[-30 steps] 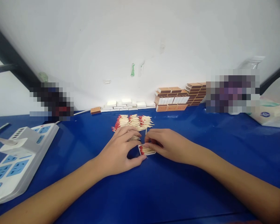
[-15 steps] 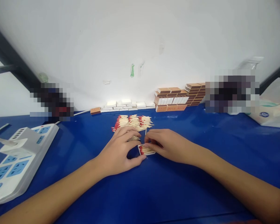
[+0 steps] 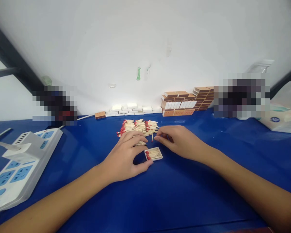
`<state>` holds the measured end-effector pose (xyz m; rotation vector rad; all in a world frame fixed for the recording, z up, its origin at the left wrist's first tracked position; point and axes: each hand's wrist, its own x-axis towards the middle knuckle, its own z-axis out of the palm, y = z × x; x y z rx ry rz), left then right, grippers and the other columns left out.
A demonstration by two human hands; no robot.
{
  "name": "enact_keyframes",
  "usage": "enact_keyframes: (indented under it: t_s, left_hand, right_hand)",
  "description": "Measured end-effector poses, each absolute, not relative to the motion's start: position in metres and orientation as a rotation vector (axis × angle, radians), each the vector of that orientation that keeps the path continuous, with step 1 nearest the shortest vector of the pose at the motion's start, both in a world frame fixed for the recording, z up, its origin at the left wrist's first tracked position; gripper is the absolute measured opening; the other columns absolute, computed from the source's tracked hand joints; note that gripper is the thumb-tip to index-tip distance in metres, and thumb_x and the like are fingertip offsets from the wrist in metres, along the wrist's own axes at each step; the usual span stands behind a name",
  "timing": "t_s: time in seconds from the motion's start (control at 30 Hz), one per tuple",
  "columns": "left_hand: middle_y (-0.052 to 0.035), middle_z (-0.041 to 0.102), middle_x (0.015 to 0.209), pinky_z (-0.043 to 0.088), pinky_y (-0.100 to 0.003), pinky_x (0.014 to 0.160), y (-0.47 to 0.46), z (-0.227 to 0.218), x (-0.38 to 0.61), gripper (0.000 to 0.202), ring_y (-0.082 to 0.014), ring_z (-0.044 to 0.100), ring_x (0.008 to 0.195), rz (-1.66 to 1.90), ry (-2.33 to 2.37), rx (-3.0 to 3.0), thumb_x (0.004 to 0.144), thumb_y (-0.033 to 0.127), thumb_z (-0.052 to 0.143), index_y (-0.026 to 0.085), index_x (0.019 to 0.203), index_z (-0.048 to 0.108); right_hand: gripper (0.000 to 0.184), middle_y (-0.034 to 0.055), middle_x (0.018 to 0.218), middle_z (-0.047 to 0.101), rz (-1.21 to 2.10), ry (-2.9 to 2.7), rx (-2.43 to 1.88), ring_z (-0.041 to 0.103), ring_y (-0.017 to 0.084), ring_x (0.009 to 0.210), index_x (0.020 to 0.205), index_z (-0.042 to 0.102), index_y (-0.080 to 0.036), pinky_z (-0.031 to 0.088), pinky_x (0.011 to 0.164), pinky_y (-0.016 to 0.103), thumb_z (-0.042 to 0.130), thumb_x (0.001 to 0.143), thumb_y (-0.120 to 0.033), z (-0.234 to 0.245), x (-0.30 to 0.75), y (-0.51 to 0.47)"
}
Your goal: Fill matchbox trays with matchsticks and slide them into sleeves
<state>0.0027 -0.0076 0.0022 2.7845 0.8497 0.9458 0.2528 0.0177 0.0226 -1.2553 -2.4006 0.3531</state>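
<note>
A small open matchbox tray [image 3: 154,153] filled with red-tipped matches lies on the blue table [image 3: 160,194]. My left hand [image 3: 126,155] curls around the tray's left end, thumb at its near corner and fingers over a small bundle of matches. My right hand [image 3: 178,140] is lifted just behind the tray, its fingertips pinched together near a single match [image 3: 152,138] at the edge of the loose match pile [image 3: 138,127].
Along the wall stand a row of white inner trays [image 3: 131,109], a lone brown matchbox [image 3: 100,115] and stacked brown matchboxes [image 3: 186,100]. A white and blue power strip [image 3: 16,161] lies at the left. A plastic bag [image 3: 283,110] sits at the far right.
My right hand has lifted off the tray and moved back toward the match pile, uncovering the filled tray. My left hand has stayed in place.
</note>
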Motion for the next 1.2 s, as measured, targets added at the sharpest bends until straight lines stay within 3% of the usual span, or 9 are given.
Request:
enact_keyframes:
  t_s: [0.3, 0.6, 0.77, 1.0, 1.2]
  left_hand:
    - [-0.0111, 0.074, 0.120, 0.049, -0.055, 0.109, -0.005, 0.002, 0.001, 0.021, -0.0316, 0.062, 0.126, 1.003, 0.850, 2.756, 0.090, 0.034, 0.076, 0.020, 0.105, 0.075]
    - [-0.0126, 0.073, 0.121, 0.049, -0.053, 0.110, -0.006, 0.002, -0.001, 0.022, -0.0323, 0.060, 0.129, 0.988, 0.808, 2.822, 0.094, 0.036, 0.072, 0.018, 0.107, 0.074]
    - [-0.0132, 0.073, 0.118, 0.050, -0.052, 0.110, -0.007, 0.003, -0.001, 0.024, -0.0321, 0.061, 0.128, 1.002, 0.797, 2.838, 0.094, 0.036, 0.072, 0.017, 0.109, 0.073]
    - [-0.0137, 0.073, 0.118, 0.052, -0.052, 0.107, -0.007, 0.007, -0.002, 0.023, -0.0332, 0.061, 0.125, 1.015, 0.771, 2.948, 0.096, 0.034, 0.070, 0.015, 0.110, 0.072]
    - [-0.0140, 0.073, 0.117, 0.053, -0.051, 0.105, -0.004, 0.005, -0.003, 0.025, -0.0325, 0.062, 0.123, 1.053, 0.788, 2.923, 0.094, 0.035, 0.073, 0.015, 0.109, 0.071]
  right_hand:
    - [0.023, 0.0017, 0.073, 0.068, 0.301, -2.219, -1.330, 0.056, 0.016, 0.064, 0.090, 0.069, -0.020, 0.039, 0.062, 0.030, 0.060, 0.099, -0.038, 0.037, 0.274, 0.047]
    - [0.021, 0.0017, 0.075, 0.071, 0.362, -2.389, -1.204, 0.059, 0.014, 0.066, 0.089, 0.073, -0.020, 0.040, 0.063, 0.030, 0.060, 0.098, -0.033, 0.061, 0.234, 0.058]
    - [0.020, 0.0042, 0.079, 0.073, 0.167, -2.464, -1.154, 0.059, 0.016, 0.068, 0.092, 0.074, -0.019, 0.039, 0.063, 0.030, 0.059, 0.099, -0.031, 0.077, 0.224, 0.072]
    - [0.029, 0.0034, 0.070, 0.069, 0.210, -2.144, -1.344, 0.059, 0.017, 0.064, 0.086, 0.073, -0.018, 0.040, 0.062, 0.030, 0.060, 0.097, -0.041, 0.053, 0.277, 0.082]
    - [0.022, 0.0036, 0.072, 0.070, -0.047, -1.623, -1.531, 0.064, 0.020, 0.067, 0.079, 0.071, -0.020, 0.045, 0.068, 0.032, 0.068, 0.088, -0.041, 0.051, 0.334, 0.100]
